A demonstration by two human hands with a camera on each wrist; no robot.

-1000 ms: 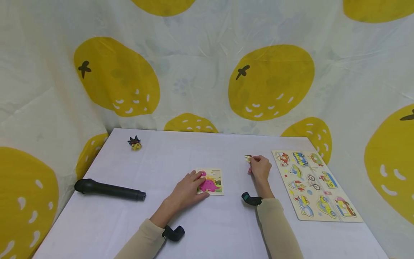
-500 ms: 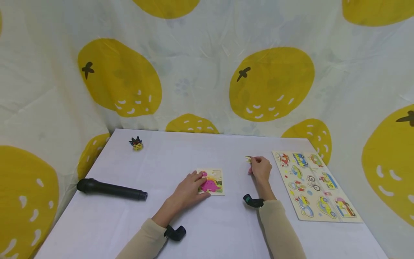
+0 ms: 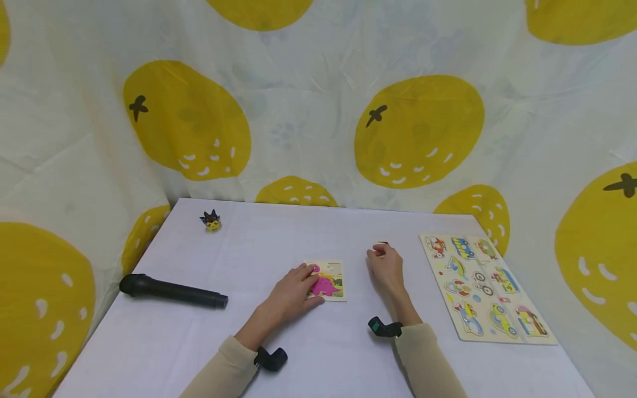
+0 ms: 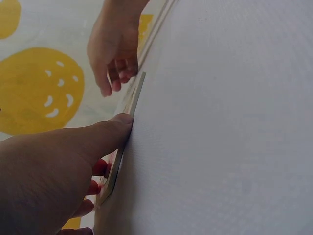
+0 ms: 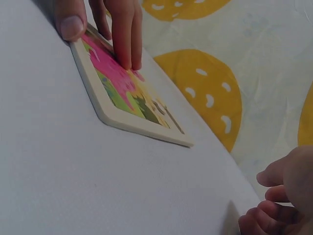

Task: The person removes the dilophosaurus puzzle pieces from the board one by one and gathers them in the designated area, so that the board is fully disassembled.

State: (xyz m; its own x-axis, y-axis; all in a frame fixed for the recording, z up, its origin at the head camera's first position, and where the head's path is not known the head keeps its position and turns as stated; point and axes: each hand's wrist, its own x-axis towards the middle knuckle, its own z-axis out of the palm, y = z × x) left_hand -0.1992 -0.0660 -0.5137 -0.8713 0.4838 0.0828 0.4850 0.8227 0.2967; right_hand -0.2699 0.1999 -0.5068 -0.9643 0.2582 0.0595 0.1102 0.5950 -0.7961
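A small dinosaur jigsaw puzzle [image 3: 325, 286] in a pale wooden frame lies mid-table, its picture mostly pink, with a bare patch near the top right corner. My left hand [image 3: 291, 293] rests over its left side. In the right wrist view, straight left fingers [image 5: 124, 36] press on the picture and the thumb touches the frame. To the right hovers my right hand [image 3: 387, 268], fingers loosely curled, with nothing showing between them in the left wrist view. A puzzle piece [image 3: 382, 242] peeks out just beyond its knuckles; the hand covers the rest of that spot.
A large wooden vehicle puzzle board [image 3: 478, 296] occupies the table's right side. On the left lies a black microphone [image 3: 171, 291], with a small yellow and black figurine [image 3: 212, 221] near the back left corner. A lemon-print curtain [image 3: 298, 110] hangs behind the table.
My right hand has moved slightly left and toward me from the loose pieces, its fingers no longer pinched at them. The pink piece is now out of sight. My left hand stays on the puzzle.
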